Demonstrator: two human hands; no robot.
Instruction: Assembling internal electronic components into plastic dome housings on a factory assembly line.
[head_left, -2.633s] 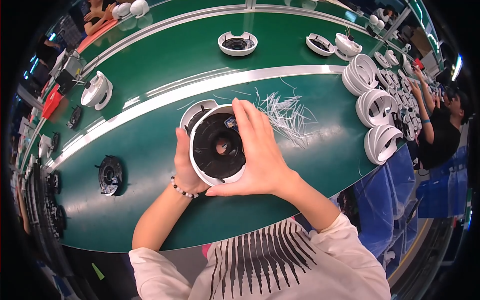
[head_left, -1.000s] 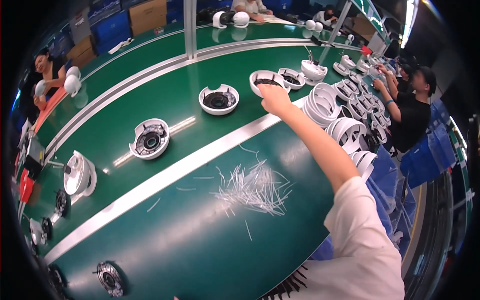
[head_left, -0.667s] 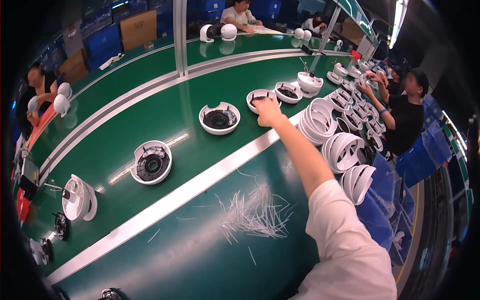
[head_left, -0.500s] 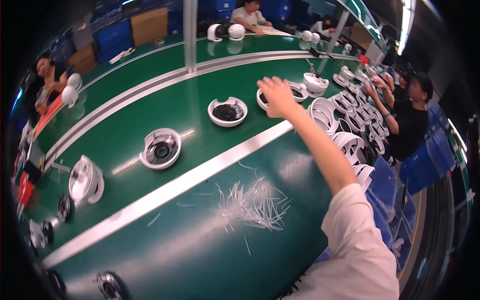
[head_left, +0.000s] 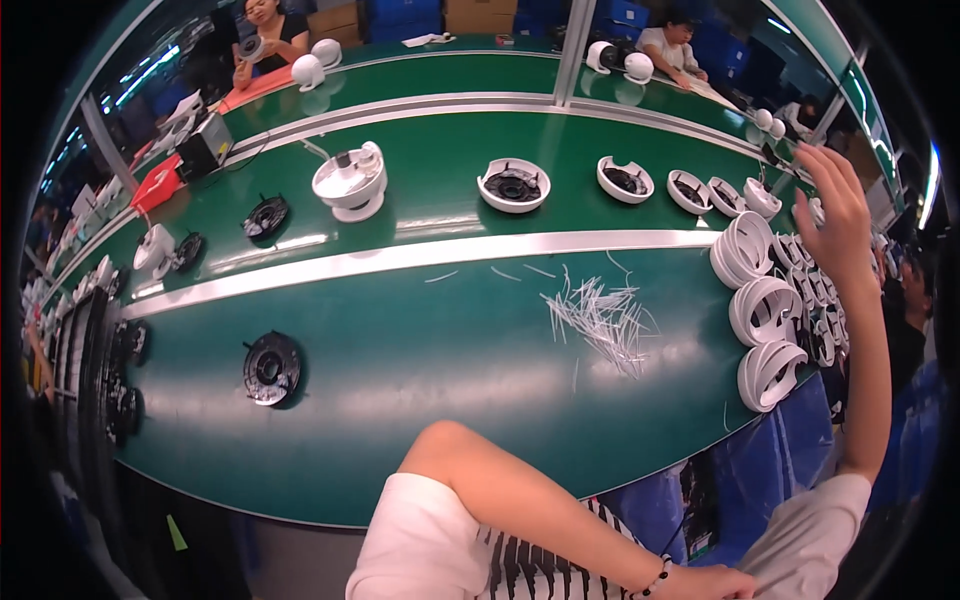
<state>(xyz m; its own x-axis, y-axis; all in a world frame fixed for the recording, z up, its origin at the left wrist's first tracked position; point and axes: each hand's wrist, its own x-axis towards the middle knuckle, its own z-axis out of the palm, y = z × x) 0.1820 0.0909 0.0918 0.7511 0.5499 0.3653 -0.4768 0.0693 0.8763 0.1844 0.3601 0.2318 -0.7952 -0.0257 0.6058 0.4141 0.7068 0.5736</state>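
My right hand (head_left: 838, 215) is raised at the far right, its fingers stretched out and nothing in it. Below and left of it stand stacked white plastic rings (head_left: 768, 310). My left forearm crosses low in front of me, and my left hand (head_left: 708, 582), with a beaded bracelet at the wrist, is curled beside my right sleeve; the lower edge hides whatever it may hold. Beyond the metal rail, white bowl-shaped housings with black inserts (head_left: 514, 186) sit in a row. A white domed housing (head_left: 350, 182) on a round base stands left of them.
A pile of thin clear strips (head_left: 605, 325) lies on the green worktable (head_left: 420, 370). A black round part (head_left: 272, 369) rests at its left. Another black part (head_left: 266, 217) and a red tray (head_left: 157, 182) are past the metal rail (head_left: 430, 258). Co-workers sit across.
The view has swung left. My right hand has lifted from above a white housing and moved to the right. My left forearm and hand have come into view.
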